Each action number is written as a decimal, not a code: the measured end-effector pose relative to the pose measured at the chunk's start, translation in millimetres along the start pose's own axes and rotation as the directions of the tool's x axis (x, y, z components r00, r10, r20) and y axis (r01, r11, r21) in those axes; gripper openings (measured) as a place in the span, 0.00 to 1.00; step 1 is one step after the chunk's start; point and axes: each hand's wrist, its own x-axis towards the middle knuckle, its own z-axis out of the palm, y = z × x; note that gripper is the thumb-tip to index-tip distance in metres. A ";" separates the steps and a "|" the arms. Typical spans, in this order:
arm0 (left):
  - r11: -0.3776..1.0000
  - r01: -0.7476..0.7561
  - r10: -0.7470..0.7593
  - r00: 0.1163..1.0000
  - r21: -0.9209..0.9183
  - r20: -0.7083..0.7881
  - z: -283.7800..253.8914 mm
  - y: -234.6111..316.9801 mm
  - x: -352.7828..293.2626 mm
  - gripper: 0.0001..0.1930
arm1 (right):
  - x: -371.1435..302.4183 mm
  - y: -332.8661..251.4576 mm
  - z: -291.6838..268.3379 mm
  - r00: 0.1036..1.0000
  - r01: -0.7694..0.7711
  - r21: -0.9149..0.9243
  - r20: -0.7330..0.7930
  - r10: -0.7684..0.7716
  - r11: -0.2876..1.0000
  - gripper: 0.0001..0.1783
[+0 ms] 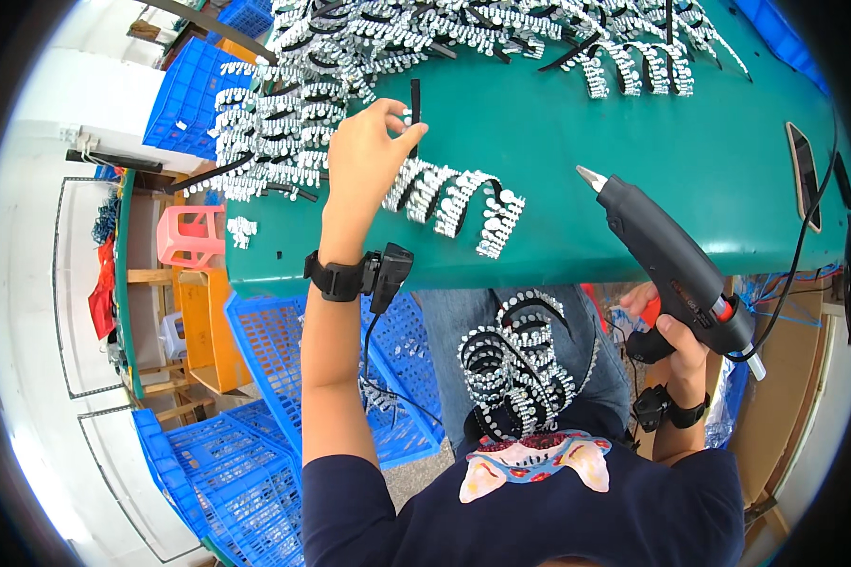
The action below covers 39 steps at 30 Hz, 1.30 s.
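Head view, looking down past the person's chest. The left hand (pixel 371 146) reaches over a green counter (pixel 548 132), thumb and forefinger nearly closed in a pinch on a narrow black band (pixel 415 99). Just below these fingers, toward the person, a beaded strip (pixel 454 203) of white and silver lies in loose curves on the counter; it seems joined to the band, though the fingers hide the join. Left of and beyond the left fingers is a heaped pile of similar strips (pixel 293 104).

The right hand (pixel 686 345) is wrapped around the handle of a black glue gun (pixel 667 250); whether the trigger is squeezed cannot be told. Its nozzle (pixel 591 179) points toward the upper left, well apart from the left fingers. More strips (pixel 515 364) rest on the lap, between the hands.

The step appears to be positioning the band for gluing. The next move likely calls for steady left fingers and the nozzle brought close without touching them.
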 end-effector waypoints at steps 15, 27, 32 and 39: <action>0.558 -0.009 -0.053 0.998 -0.830 -0.047 -43.9 48.4 -38.6 0.13 | 6.5 -10.1 17.9 0.997 -0.023 0.017 -0.073 0.024 1.000 0.20; 0.645 -0.082 0.105 0.994 -0.759 -0.018 -10.3 75.5 -64.0 0.24 | 8.5 -7.5 15.2 1.000 0.007 0.027 0.018 -0.007 1.000 0.25; 0.720 -0.218 0.195 0.975 -0.658 -0.110 1.5 72.9 -64.7 0.16 | 7.7 -9.4 14.7 0.996 -0.007 0.020 0.091 0.005 1.000 0.30; 0.771 -0.183 0.123 0.983 -0.610 -0.138 -2.4 86.9 -66.1 0.10 | 7.1 -8.2 13.4 0.998 0.003 -0.010 0.055 -0.003 1.000 0.30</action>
